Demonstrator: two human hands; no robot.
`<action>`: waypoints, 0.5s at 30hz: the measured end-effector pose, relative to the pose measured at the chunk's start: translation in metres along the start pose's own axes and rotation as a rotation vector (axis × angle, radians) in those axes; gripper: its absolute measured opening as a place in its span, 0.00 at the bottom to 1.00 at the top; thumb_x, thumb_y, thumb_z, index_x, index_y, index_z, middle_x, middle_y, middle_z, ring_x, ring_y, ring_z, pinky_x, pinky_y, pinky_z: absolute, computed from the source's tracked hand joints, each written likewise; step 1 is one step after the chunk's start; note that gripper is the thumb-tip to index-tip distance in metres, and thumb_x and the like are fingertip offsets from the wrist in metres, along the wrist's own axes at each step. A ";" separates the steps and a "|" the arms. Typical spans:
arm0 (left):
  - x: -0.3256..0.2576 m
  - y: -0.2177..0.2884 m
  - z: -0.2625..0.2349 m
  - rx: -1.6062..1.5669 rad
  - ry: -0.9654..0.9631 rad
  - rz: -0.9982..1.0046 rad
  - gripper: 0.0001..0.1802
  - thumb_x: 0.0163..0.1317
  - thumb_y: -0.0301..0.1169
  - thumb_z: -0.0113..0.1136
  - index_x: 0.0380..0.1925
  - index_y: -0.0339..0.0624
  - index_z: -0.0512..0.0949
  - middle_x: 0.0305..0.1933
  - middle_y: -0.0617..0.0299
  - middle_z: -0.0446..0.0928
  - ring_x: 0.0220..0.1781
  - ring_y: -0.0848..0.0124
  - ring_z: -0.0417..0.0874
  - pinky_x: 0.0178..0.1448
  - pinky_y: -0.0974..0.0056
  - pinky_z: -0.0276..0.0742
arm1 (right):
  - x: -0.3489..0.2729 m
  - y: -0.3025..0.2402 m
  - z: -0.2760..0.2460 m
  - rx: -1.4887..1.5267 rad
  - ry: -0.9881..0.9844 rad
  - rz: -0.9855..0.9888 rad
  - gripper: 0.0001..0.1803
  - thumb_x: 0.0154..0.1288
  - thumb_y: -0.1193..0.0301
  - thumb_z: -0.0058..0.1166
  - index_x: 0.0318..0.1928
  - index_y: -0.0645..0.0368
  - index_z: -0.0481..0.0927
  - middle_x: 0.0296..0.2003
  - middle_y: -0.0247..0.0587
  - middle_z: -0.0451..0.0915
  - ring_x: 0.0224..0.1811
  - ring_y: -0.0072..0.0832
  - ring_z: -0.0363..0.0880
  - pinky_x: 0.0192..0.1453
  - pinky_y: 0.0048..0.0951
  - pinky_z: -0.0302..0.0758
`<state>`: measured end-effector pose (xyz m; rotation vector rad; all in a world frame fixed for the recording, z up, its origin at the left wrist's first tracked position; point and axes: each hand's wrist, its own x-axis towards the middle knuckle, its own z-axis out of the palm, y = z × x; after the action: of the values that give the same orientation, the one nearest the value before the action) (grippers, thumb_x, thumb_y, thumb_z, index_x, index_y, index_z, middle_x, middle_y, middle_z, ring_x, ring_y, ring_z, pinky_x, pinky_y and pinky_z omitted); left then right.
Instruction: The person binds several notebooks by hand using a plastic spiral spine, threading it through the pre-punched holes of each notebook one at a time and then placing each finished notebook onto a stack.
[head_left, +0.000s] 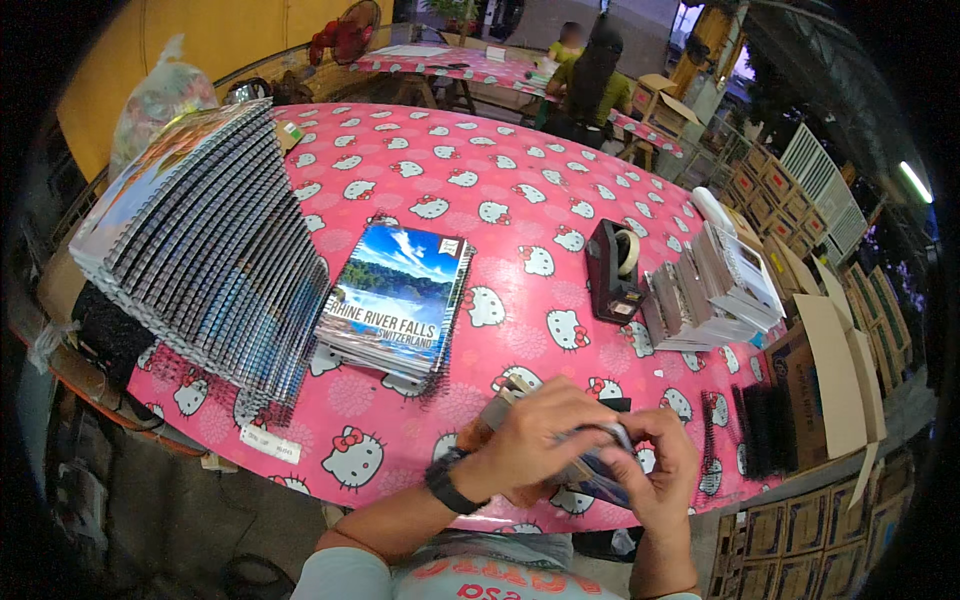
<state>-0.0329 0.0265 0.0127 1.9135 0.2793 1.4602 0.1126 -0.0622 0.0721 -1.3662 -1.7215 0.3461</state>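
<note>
At the near edge of the table, my left hand (545, 430), with a black watch on its wrist, and my right hand (662, 465) are close together. Both are closed on a booklet (598, 480) with a bluish cover, mostly hidden by the fingers. My thumbs and fingertips pinch its upper edge. A brownish, boxy thing (492, 412) shows past my left hand; its kind I cannot make out. Ahead and to the left lies a small pile of spiral notebooks (395, 290) with a waterfall photo on the top cover.
A tall, leaning stack of spiral notebooks (215, 240) fills the left side. On the right stand a black tape dispenser (612, 275), stacks of page blocks (705, 300), black binding coils (762, 430) and an open carton (815, 390). Two people (595, 80) sit by a far table.
</note>
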 end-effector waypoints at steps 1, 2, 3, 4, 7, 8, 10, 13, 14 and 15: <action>0.003 0.006 0.005 -0.022 -0.013 -0.018 0.12 0.48 0.25 0.66 0.35 0.39 0.80 0.33 0.59 0.79 0.37 0.66 0.79 0.42 0.64 0.73 | -0.005 0.003 0.003 -0.008 0.124 -0.012 0.13 0.48 0.76 0.64 0.35 0.63 0.75 0.28 0.39 0.74 0.28 0.26 0.72 0.33 0.24 0.69; 0.005 0.012 0.008 -0.042 -0.024 -0.038 0.11 0.48 0.24 0.66 0.34 0.39 0.80 0.33 0.59 0.79 0.36 0.66 0.79 0.41 0.64 0.73 | -0.009 0.003 0.003 0.020 0.148 0.006 0.12 0.48 0.76 0.64 0.34 0.63 0.75 0.28 0.39 0.74 0.28 0.26 0.71 0.33 0.24 0.68; 0.005 0.016 0.010 -0.060 -0.034 -0.058 0.11 0.48 0.24 0.67 0.34 0.39 0.80 0.32 0.59 0.79 0.36 0.66 0.79 0.41 0.64 0.73 | -0.011 0.003 0.002 0.050 0.171 0.024 0.12 0.49 0.76 0.64 0.33 0.62 0.75 0.27 0.39 0.73 0.28 0.26 0.71 0.33 0.24 0.68; 0.005 0.017 0.011 -0.080 -0.040 -0.073 0.11 0.48 0.24 0.67 0.33 0.39 0.80 0.32 0.59 0.79 0.36 0.66 0.79 0.40 0.65 0.73 | -0.013 0.003 0.002 0.082 0.197 0.046 0.11 0.49 0.76 0.64 0.32 0.62 0.74 0.27 0.39 0.73 0.27 0.26 0.70 0.33 0.24 0.67; 0.002 0.019 0.012 -0.122 -0.044 -0.101 0.10 0.48 0.24 0.67 0.32 0.39 0.79 0.32 0.59 0.79 0.36 0.67 0.79 0.40 0.65 0.73 | -0.012 0.001 -0.007 -0.034 0.133 -0.027 0.12 0.48 0.76 0.64 0.30 0.62 0.73 0.26 0.39 0.72 0.27 0.27 0.70 0.31 0.25 0.66; 0.002 0.020 0.014 -0.127 -0.038 -0.097 0.10 0.48 0.24 0.67 0.32 0.39 0.79 0.32 0.59 0.78 0.36 0.67 0.79 0.40 0.65 0.73 | -0.012 0.000 -0.009 -0.086 0.112 -0.057 0.12 0.48 0.76 0.64 0.30 0.62 0.73 0.26 0.39 0.72 0.27 0.28 0.70 0.31 0.25 0.66; 0.000 0.021 0.016 -0.121 -0.027 -0.094 0.09 0.48 0.24 0.66 0.31 0.39 0.79 0.32 0.59 0.78 0.35 0.66 0.78 0.40 0.65 0.72 | -0.013 -0.003 -0.010 -0.111 0.117 -0.049 0.12 0.49 0.74 0.64 0.31 0.62 0.74 0.26 0.40 0.72 0.28 0.30 0.70 0.31 0.27 0.66; 0.000 0.019 0.017 -0.051 -0.037 -0.102 0.09 0.49 0.25 0.65 0.33 0.39 0.78 0.33 0.59 0.77 0.35 0.66 0.78 0.40 0.65 0.71 | -0.014 -0.002 -0.008 -0.186 0.138 -0.108 0.11 0.51 0.71 0.63 0.31 0.62 0.75 0.26 0.41 0.72 0.28 0.32 0.71 0.32 0.29 0.66; 0.001 0.019 0.017 -0.003 -0.055 -0.107 0.10 0.50 0.25 0.65 0.33 0.39 0.77 0.33 0.59 0.77 0.36 0.65 0.77 0.41 0.64 0.71 | -0.014 0.000 -0.007 -0.218 0.147 -0.138 0.12 0.52 0.70 0.63 0.32 0.62 0.75 0.25 0.41 0.73 0.28 0.33 0.71 0.32 0.29 0.66; 0.002 0.020 0.017 0.046 -0.073 -0.112 0.10 0.51 0.26 0.64 0.34 0.39 0.77 0.34 0.59 0.77 0.37 0.65 0.77 0.42 0.64 0.71 | -0.014 0.000 -0.008 -0.210 0.121 -0.120 0.14 0.52 0.67 0.62 0.34 0.63 0.75 0.27 0.42 0.73 0.30 0.33 0.71 0.34 0.30 0.67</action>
<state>-0.0213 0.0064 0.0248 1.9516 0.3826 1.3182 0.1188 -0.0772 0.0698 -1.3941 -1.7660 0.0146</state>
